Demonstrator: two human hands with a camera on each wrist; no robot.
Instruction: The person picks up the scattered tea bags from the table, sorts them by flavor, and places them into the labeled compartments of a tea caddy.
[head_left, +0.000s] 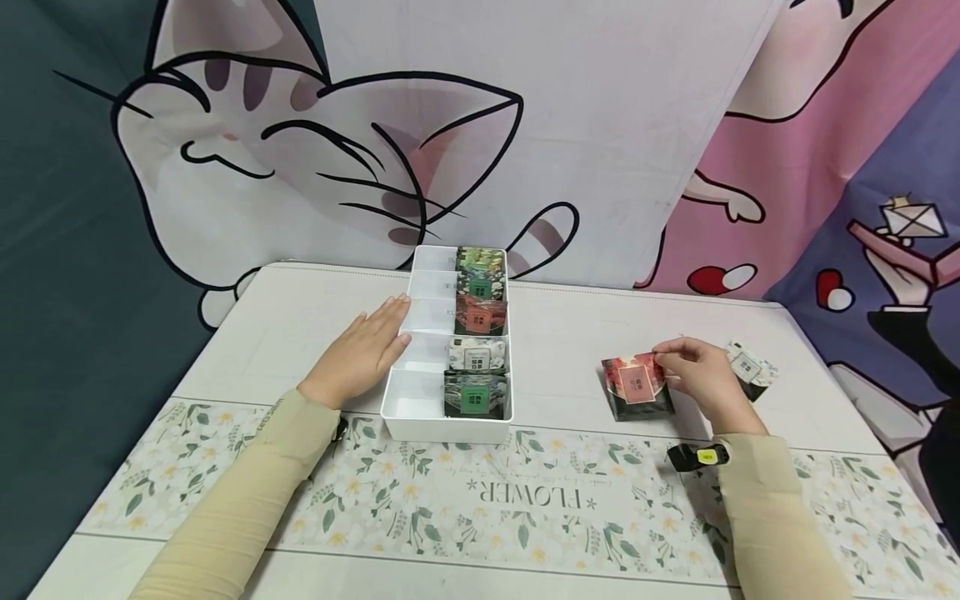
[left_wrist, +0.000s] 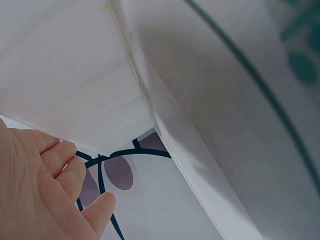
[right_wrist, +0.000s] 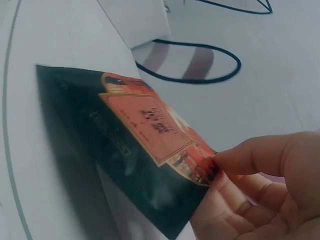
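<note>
A long white box point(head_left: 450, 430) with several compartments stands mid-table, a column of sachets along its right side. My left hand point(head_left: 367, 350) lies against the box's left wall with its fingers extended; in the left wrist view the fingers point(left_wrist: 65, 160) are beside the white wall. Between thumb and fingers, my right hand point(head_left: 701, 375) pinches the upper right corner of a red and black sachet point(head_left: 637, 387). The right wrist view shows this sachet point(right_wrist: 145, 125) tilted, its red label facing up.
A white and black sachet point(head_left: 752, 371) lies to the right, partly behind my right hand. In the box are a green sachet point(head_left: 474, 398), a white one point(head_left: 477, 357) and a red one point(head_left: 481, 317), with more behind. A cartoon-printed cloth point(head_left: 600, 125) hangs behind the table.
</note>
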